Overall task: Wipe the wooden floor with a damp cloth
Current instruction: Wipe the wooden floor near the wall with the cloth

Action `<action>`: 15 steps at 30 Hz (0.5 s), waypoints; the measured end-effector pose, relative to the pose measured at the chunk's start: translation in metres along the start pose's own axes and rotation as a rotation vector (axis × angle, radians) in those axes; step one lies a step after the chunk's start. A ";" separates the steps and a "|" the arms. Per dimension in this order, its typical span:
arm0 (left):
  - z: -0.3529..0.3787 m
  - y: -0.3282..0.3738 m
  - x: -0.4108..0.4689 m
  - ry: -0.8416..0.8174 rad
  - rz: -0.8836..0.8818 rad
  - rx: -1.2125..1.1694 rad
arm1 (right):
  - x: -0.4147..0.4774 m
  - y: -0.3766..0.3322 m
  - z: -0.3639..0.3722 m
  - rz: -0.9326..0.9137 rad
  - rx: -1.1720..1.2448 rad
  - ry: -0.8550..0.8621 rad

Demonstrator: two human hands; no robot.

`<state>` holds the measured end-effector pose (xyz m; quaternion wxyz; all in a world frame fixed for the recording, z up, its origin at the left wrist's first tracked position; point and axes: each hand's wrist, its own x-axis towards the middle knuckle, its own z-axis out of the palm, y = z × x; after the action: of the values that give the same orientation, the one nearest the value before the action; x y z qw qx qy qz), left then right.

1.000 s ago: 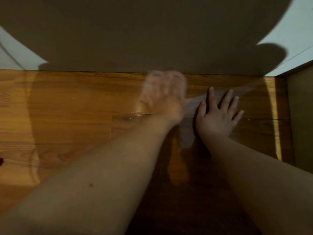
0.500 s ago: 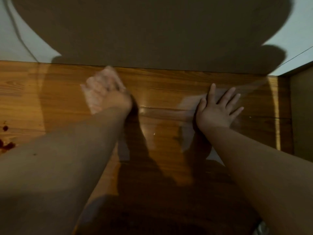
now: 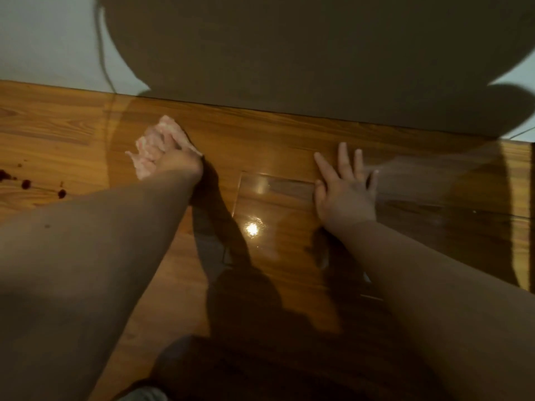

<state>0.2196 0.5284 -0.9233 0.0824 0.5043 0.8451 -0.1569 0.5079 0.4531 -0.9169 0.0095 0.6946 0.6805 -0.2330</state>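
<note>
Because the wooden floor (image 3: 275,134) looks glossy and wet between the two arms, with a bright glare (image 3: 252,227) on the boards, the widest risk is a slip. The person leans forward over it, and weight on a slick board could slide out from under them. Too much water left standing along the board seams may also soak in, and the junction with the wall (image 3: 43,39) is easy to miss.

The right hand (image 3: 344,195) lies flat on the floor as a prop, its fingers (image 3: 343,157) spread wide and holding nothing. It sits at the edge of the sheen, so it is likely the first thing to skid.

The left hand (image 3: 176,163) grips the cloth (image 3: 150,151), which is bunched under it near the wall, left of the wet patch. Bunched like this, the cloth touches little floor and could leave streaks.

Dark red spots (image 3: 26,183) dot the boards well to the left. A pass through them would probably smear them, and a stained cloth could carry the colour over boards that look already wiped.
</note>
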 end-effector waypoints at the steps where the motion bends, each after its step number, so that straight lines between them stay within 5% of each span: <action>1: -0.003 0.004 0.003 -0.021 -0.031 -0.034 | 0.002 -0.009 0.004 -0.033 0.002 -0.009; 4: -0.001 0.042 -0.010 0.087 0.229 -0.062 | 0.012 -0.022 0.010 -0.058 -0.001 -0.019; 7: 0.001 0.084 -0.035 -0.078 0.645 -0.264 | 0.016 -0.023 0.014 -0.034 -0.039 -0.014; 10: -0.004 0.074 -0.027 -0.113 0.904 -0.206 | 0.016 -0.022 0.013 -0.043 -0.060 -0.026; 12: -0.006 0.037 -0.011 -0.018 0.826 -0.195 | 0.016 -0.022 0.010 -0.046 -0.043 -0.059; 15: -0.004 -0.025 0.011 0.076 0.280 -0.211 | 0.016 -0.022 0.005 -0.052 -0.041 -0.097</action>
<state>0.1925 0.5280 -0.9187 0.1238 0.6112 0.7809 -0.0350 0.4847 0.4685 -0.9201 0.0504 0.6642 0.7018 -0.2526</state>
